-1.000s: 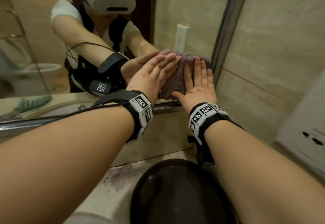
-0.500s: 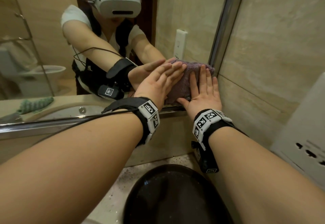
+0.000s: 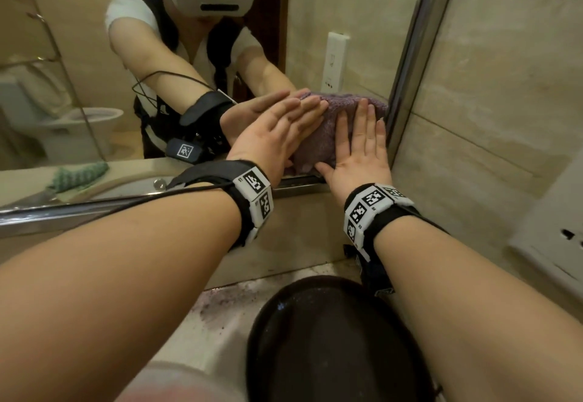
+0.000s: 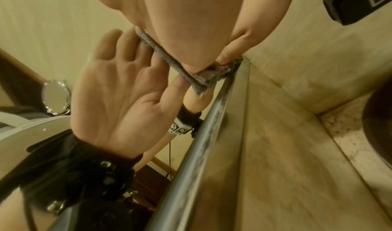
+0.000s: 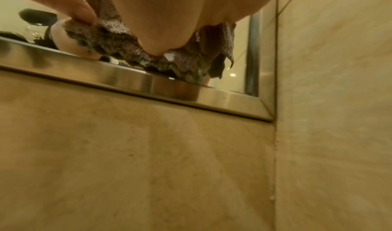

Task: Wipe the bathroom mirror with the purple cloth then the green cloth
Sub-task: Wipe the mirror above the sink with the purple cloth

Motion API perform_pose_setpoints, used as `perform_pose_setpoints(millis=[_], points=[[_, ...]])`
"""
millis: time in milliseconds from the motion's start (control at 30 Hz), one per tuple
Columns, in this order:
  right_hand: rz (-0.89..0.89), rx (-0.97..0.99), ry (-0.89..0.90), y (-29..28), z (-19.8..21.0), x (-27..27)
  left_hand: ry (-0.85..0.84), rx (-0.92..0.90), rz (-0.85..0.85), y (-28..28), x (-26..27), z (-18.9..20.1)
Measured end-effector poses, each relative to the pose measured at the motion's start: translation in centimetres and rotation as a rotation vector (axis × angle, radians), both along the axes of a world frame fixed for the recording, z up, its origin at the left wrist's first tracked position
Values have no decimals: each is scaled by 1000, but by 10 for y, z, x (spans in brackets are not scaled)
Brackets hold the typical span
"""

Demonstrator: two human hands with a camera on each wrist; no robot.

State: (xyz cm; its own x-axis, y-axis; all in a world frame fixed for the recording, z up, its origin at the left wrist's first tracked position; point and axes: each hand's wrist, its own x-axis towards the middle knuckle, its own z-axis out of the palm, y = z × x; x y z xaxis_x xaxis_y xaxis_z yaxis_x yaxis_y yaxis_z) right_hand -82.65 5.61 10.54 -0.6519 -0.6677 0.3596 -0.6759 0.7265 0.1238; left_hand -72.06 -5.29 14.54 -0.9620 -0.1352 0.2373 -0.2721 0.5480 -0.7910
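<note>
Both hands are going flat here, fingers straight and pressing rather than gripping. The right hand (image 3: 359,149) is lying spread against the purple cloth (image 3: 328,127), palm down on it, fingers pointing up the glass and sitting close to the mirror's right edge. The left hand (image 3: 277,136) is coming in at an angle from the left, its straight fingers overlapping the cloth's upper left part. In the left wrist view the cloth (image 4: 191,70) is showing as a thin folded edge squashed between palm and glass, and in the right wrist view it (image 5: 148,53) is bunching out in ragged folds under the heel of the hand, hanging just above the frame.

So the purple cloth is sitting in the bottom right corner of the mirror (image 3: 347,22), flat on the glass, right where the bottom metal frame (image 3: 299,182) is meeting the vertical one.

The green cloth (image 3: 79,174) is only showing as a reflection, lying on the pale surface (image 3: 214,332) well off to the left, nobody touching it. Below the arms a dark round basin (image 3: 331,338) is sitting on that speckled surface. Beige wall tile (image 3: 489,101) is running up the right side beyond the frame, with a white fixture (image 3: 552,228) on it at the edge of view. Also reflected: a toilet (image 3: 79,123) and a white wall socket (image 3: 334,60).
</note>
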Motion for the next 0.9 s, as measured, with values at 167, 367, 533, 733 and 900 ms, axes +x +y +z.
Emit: perform_pose_setpoints(millis=[167, 367, 533, 733, 900], points=[[48, -3, -26, -24, 4, 36, -2, 17, 65, -19, 41, 2], [125, -23, -25, -64, 8, 93, 15, -19, 146, -50, 106, 4], [191, -25, 11, -99, 9, 144, 42, -14, 209, -79, 159, -2], [194, -70, 7, -130, 0, 190, 28, -42, 247, -104, 200, -8], [212, -105, 81, -131, -13, 203, 31, -22, 242, -99, 200, -24]])
